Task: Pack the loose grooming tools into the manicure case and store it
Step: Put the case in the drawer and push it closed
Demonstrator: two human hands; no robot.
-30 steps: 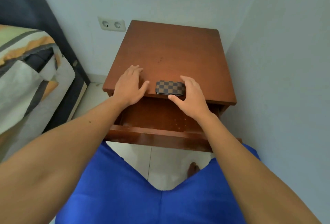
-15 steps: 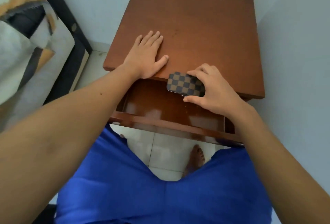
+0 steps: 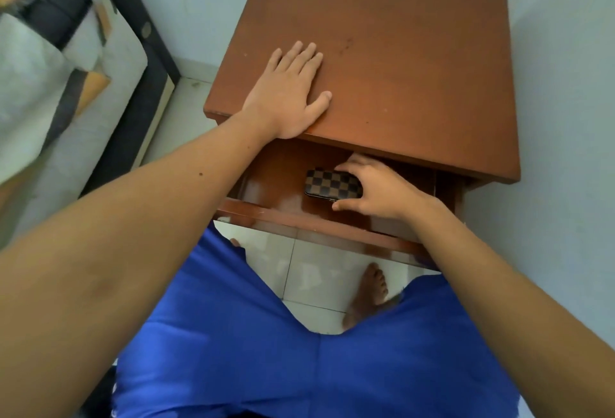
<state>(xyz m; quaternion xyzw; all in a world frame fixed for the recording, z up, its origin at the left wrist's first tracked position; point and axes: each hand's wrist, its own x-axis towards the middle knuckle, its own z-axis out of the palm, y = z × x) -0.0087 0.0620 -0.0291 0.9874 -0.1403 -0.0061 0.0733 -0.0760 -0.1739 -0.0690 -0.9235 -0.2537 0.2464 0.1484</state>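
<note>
The manicure case (image 3: pixel 329 183), a small closed pouch with a brown checkered pattern, lies flat on the floor of the pulled-out drawer (image 3: pixel 276 194) of a brown wooden nightstand (image 3: pixel 399 51). My right hand (image 3: pixel 379 189) reaches into the drawer and grips the case by its right end, fingers over its far edge and thumb along its near edge. Flat on the nightstand top near the front left corner rests my left hand (image 3: pixel 289 91), fingers spread, holding nothing. No loose grooming tools are in view.
The drawer front rail (image 3: pixel 316 222) juts toward my blue-clad legs (image 3: pixel 266 351). A bed with a patterned cover (image 3: pixel 50 68) stands at the left. A pale wall (image 3: pixel 565 118) runs close along the nightstand's right side. My bare foot (image 3: pixel 369 291) is on the tiled floor.
My right hand has carried the case from the nightstand's front edge down into the open drawer. My left hand stays flat on the top. The view has moved closer.
</note>
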